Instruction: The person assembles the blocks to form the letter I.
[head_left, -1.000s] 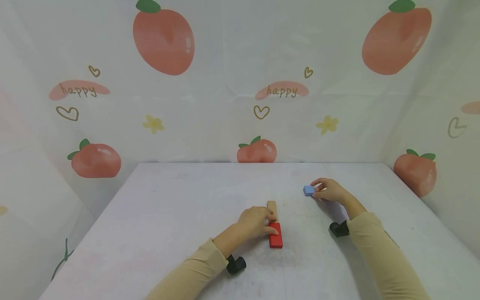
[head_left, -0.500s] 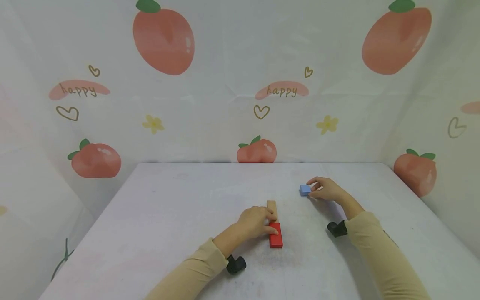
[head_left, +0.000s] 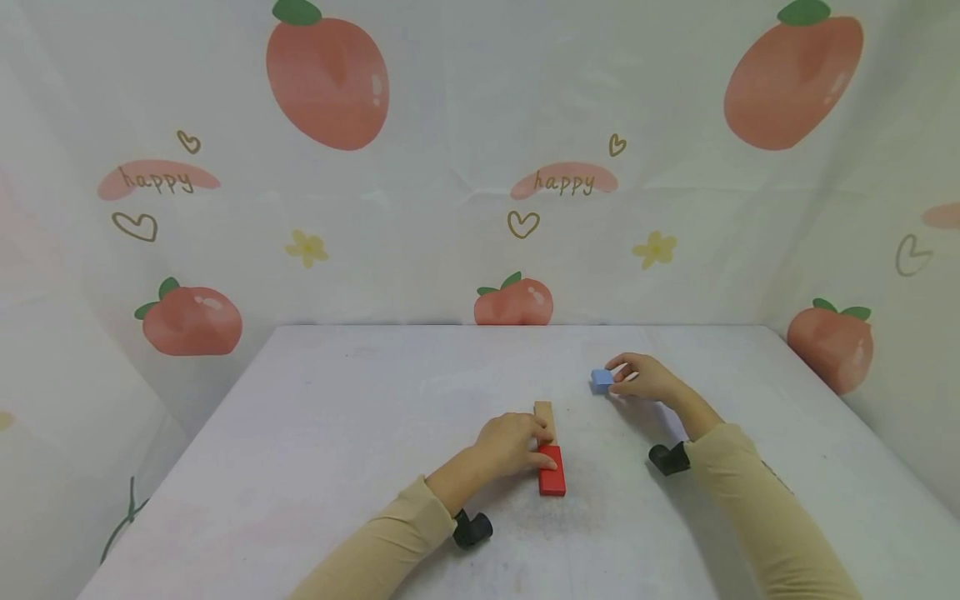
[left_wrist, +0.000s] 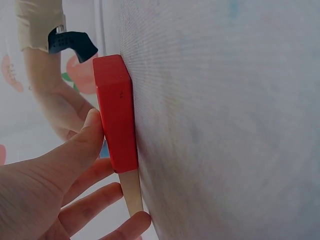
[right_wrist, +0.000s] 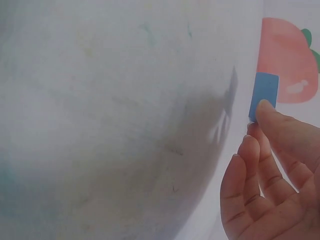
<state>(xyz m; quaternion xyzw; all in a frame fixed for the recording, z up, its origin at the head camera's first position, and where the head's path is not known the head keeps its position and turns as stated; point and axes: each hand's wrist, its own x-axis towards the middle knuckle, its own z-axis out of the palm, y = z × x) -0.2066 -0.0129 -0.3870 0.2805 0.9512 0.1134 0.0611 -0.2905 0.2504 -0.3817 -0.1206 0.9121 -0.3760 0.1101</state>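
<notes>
In the head view, a red block (head_left: 552, 471) and a light wooden block (head_left: 543, 414) lie end to end on the white table. My left hand (head_left: 510, 446) rests on them, thumb on the red block and other fingertips against the wooden one. The left wrist view shows the thumb (left_wrist: 91, 125) touching the red block (left_wrist: 116, 117). Farther back and to the right, my right hand (head_left: 647, 379) pinches a small blue block (head_left: 602, 382) between thumb and fingertips. In the right wrist view, the thumb covers part of the blue block (right_wrist: 265, 90).
The white table (head_left: 360, 417) reaches back to a hanging cloth (head_left: 420, 208) printed with peaches, hearts and words. A black wrist-worn device (head_left: 472, 530) sits under the left wrist, another black device (head_left: 669, 458) under the right one.
My right hand has moved a little to the left with the blue block, closer to the far end of the wooden block. My left hand and the two blocks under it stay in place.
</notes>
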